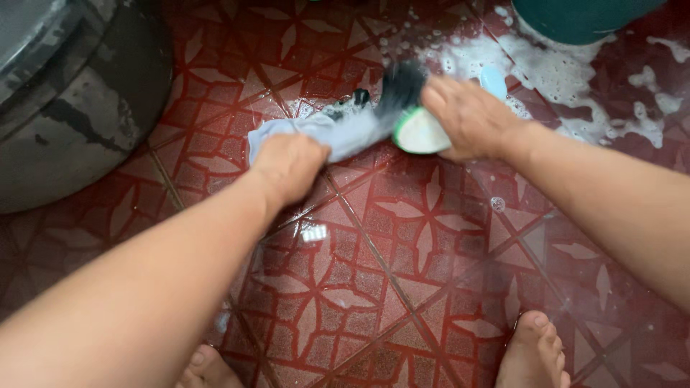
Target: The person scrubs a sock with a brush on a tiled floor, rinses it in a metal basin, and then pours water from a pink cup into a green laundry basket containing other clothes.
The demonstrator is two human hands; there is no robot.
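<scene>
A pale grey-blue sock (338, 133) with a dark tip lies flat on the wet red patterned floor tiles (402, 237). My left hand (290, 167) presses down on the sock's near end, fingers closed over the cloth. My right hand (467, 118) grips a white scrubbing brush with a green rim (417, 133), held against the sock's far end. The brush end is blurred by motion. White soap foam (474, 57) spreads on the tiles just beyond my right hand.
A large dark grey tub (72, 93) stands at the left. A teal bucket (582, 18) sits at the top right with foam around its base. My two bare feet (532, 356) rest on the tiles at the bottom edge.
</scene>
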